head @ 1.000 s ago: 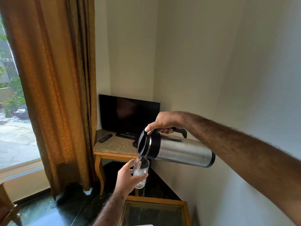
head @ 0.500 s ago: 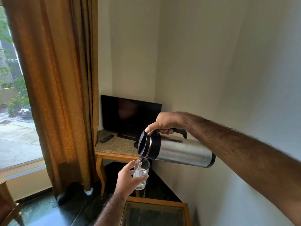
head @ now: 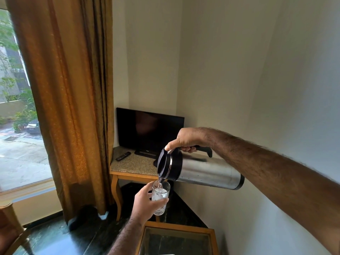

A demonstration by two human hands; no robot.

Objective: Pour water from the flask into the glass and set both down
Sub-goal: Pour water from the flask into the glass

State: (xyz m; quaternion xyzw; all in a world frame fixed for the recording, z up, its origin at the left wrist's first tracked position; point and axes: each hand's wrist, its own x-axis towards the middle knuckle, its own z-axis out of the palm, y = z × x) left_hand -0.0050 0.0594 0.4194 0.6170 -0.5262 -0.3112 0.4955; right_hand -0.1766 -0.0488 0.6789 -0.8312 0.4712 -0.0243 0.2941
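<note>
A steel flask (head: 207, 173) with a black lid and handle is tipped almost level, spout to the left. My right hand (head: 185, 139) grips its handle from above, thumb pressing the lid lever. Water runs from the spout into a clear glass (head: 160, 196) held upright just below it. My left hand (head: 145, 201) wraps around the glass from the left. The glass is more than half full.
A wood-framed glass-top table (head: 176, 229) lies right below my hands. Behind stands a stone-topped corner table (head: 132, 166) with a dark TV (head: 150, 131) and a remote (head: 123, 156). An orange curtain (head: 70, 107) hangs left; a white wall is close on the right.
The flask and glass hold the same pose while water keeps flowing; the water level in the glass has risen slightly. The camera view has shifted a little.
</note>
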